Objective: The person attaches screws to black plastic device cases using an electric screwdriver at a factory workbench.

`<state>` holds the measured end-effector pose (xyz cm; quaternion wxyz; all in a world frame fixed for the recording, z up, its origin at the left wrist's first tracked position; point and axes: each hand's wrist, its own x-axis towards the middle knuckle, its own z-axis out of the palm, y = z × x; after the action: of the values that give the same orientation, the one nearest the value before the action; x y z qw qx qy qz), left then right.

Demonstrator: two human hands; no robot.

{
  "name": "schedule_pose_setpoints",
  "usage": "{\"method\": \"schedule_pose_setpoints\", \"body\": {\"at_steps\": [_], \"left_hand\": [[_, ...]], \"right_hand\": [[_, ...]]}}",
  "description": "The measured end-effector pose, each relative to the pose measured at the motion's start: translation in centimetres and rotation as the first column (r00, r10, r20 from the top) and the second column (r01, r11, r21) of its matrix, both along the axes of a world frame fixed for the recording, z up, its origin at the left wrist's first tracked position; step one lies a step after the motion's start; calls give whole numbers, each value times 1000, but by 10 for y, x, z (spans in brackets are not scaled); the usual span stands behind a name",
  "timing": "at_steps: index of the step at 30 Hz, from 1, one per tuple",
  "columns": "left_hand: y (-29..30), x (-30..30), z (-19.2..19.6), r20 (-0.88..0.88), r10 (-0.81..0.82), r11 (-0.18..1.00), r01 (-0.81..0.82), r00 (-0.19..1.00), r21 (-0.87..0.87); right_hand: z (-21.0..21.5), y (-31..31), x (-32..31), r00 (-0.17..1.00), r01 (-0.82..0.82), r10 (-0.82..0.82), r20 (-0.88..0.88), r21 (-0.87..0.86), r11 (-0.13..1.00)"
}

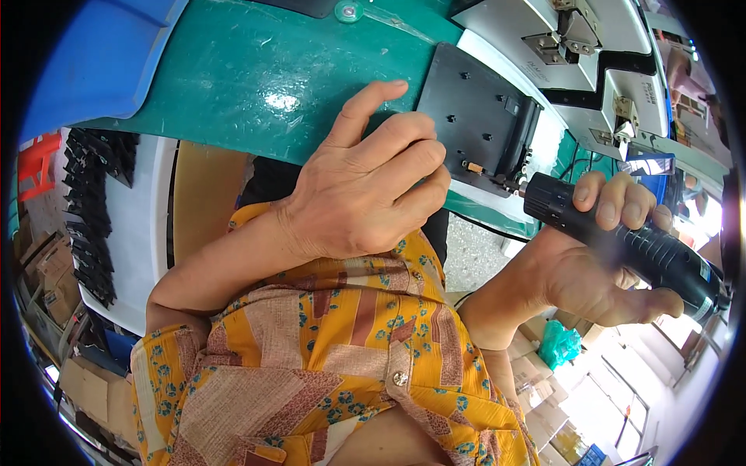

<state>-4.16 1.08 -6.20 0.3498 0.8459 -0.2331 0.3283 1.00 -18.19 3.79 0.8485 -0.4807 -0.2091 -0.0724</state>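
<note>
My right hand (594,256) is wrapped round a black electric screwdriver (571,210) lying nearly level. Its tip meets small metal parts (509,185) at the near right corner of a black plastic panel (474,105). Several small pegs stand up from this panel, and a ridge runs along its right side. A small copper-coloured piece (472,167) lies by its near edge. Just left of the panel is my left hand (373,182), index finger raised and the other fingers curled under. Their tips are hidden, so anything pinched there cannot be made out.
The panel rests on a green-covered table (249,78). A blue bin (101,62) stands at the far left. White box-shaped units with metal brackets (556,43) crowd the far right. Stacked black parts (89,210) lie on a white surface to the left.
</note>
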Motion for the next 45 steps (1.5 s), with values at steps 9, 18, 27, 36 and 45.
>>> {"method": "schedule_pose_setpoints", "body": {"at_steps": [9,18,27,36,45], "left_hand": [[-2,-1,0,-6,12,1000,-12,1000,-5],[-1,1,2,-3,7,1000,-7,1000,28],[0,0,1,-7,13,999,-12,1000,44],[-3,0,-2,4,18,999,-18,1000,34],[2,1,1,1,13,1000,-13,1000,29]], "right_hand": [[-5,10,-1,999,-48,48,11,-21,999],[-9,15,-1,998,45,-42,47,-78,996],[-13,18,-2,998,46,-41,56,-100,994],[-12,22,-5,996,13,-2,84,-131,991],[-16,34,-9,981,77,-31,190,-245,966]]}}
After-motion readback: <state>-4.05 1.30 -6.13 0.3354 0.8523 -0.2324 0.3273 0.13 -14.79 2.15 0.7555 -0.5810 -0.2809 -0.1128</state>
